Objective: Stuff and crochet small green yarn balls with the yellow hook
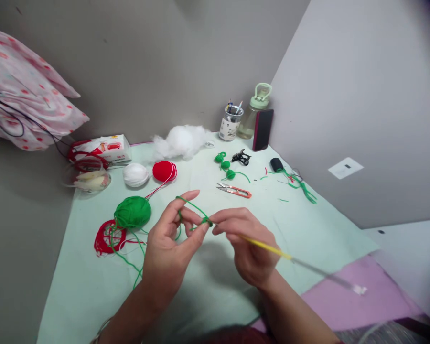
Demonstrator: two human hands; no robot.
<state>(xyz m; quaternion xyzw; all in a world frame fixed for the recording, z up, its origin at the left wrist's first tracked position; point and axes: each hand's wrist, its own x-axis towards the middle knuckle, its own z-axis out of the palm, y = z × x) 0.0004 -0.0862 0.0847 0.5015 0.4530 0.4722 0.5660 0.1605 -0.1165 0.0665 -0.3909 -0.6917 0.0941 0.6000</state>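
Observation:
My left hand (pixel 175 236) pinches a small piece of green crochet work (pixel 207 220) between thumb and fingers. A strand of green yarn (pixel 192 204) runs from the piece over the raised index finger. In my right hand (pixel 252 243) is a crochet hook (pixel 272 248) with a yellow grip, its tip at the green piece and its long shaft pointing down to the right. The hook's far end is blurred. Left of the hands lies the green yarn ball (pixel 132 211), with loose green strands trailing from it beside a tangle of red yarn (pixel 107 237).
Behind the hands are orange thread snips (pixel 234 190), small green crocheted balls (pixel 225 165), a black claw clip (pixel 241 157), red (pixel 164 171) and white (pixel 135 175) yarn balls, and white stuffing (pixel 182 142). A phone (pixel 263 130), bottle (pixel 248 119) and pen jar (pixel 231 125) stand at the back.

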